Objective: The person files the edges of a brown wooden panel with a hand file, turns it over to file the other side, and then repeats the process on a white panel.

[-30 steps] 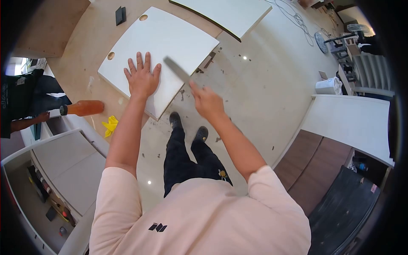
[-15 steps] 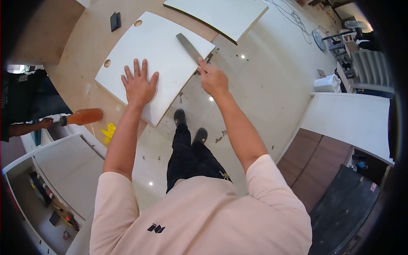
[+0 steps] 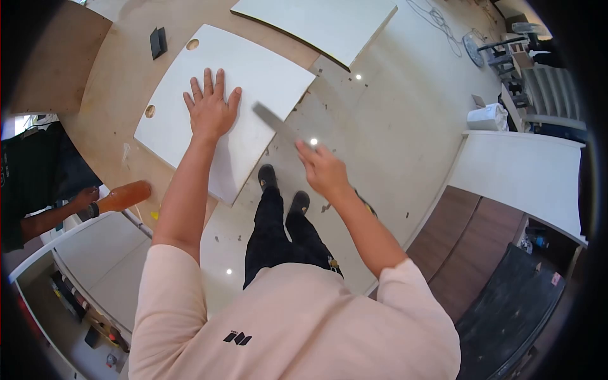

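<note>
panel [image 3: 266,76] on table [image 3: 117,120] | bottle [image 3: 126,196] left | second panel [image 3: 323,25] beyond (to the right)

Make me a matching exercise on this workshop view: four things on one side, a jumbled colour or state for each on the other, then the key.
Things:
1. left hand
2. nearer white panel
3. right hand
4. bottle

States:
A. holds a flat grey tool
B. spread out, palm down
C. orange in colour
D. has two round holes

Pairs: 1-B, 2-D, 3-A, 4-C
</note>
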`<act>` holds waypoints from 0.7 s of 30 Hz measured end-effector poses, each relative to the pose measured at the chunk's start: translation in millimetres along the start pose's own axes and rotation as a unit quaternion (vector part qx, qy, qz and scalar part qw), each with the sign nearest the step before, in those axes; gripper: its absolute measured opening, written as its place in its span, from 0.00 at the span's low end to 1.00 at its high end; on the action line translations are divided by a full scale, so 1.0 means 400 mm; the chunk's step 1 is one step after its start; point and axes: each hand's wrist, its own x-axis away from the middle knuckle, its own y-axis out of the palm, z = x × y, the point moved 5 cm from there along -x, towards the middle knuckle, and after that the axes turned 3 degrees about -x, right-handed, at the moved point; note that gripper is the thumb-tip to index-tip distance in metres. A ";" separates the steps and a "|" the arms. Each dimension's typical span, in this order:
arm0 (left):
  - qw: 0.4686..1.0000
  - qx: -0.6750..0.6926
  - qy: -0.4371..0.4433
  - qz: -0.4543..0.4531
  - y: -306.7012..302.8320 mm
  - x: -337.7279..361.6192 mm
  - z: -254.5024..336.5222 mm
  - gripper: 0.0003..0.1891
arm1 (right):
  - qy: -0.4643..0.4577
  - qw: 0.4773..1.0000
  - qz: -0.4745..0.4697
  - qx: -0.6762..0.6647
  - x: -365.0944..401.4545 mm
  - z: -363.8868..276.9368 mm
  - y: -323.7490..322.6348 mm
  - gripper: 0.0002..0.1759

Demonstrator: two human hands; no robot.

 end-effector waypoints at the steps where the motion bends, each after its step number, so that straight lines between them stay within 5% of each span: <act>1: 1.000 -0.003 0.006 -0.003 -0.004 0.003 0.001 0.38 | -0.007 1.000 0.016 -0.007 -0.054 -0.003 0.021 0.20; 4: 1.000 -0.010 0.009 -0.017 -0.019 0.004 0.001 0.37 | -0.011 1.000 0.008 0.001 -0.128 -0.031 -0.008 0.19; 10: 1.000 -0.009 0.007 -0.015 -0.005 0.005 -0.002 0.36 | 0.074 0.995 -0.064 -0.025 0.121 0.005 -0.063 0.20; 15: 1.000 -0.009 0.014 -0.008 -0.009 0.008 -0.001 0.36 | 0.046 0.998 0.036 0.023 -0.192 0.041 -0.003 0.21; 21: 1.000 0.000 0.018 -0.004 -0.005 0.007 -0.001 0.36 | 0.033 0.999 0.006 -0.029 0.004 0.061 -0.079 0.20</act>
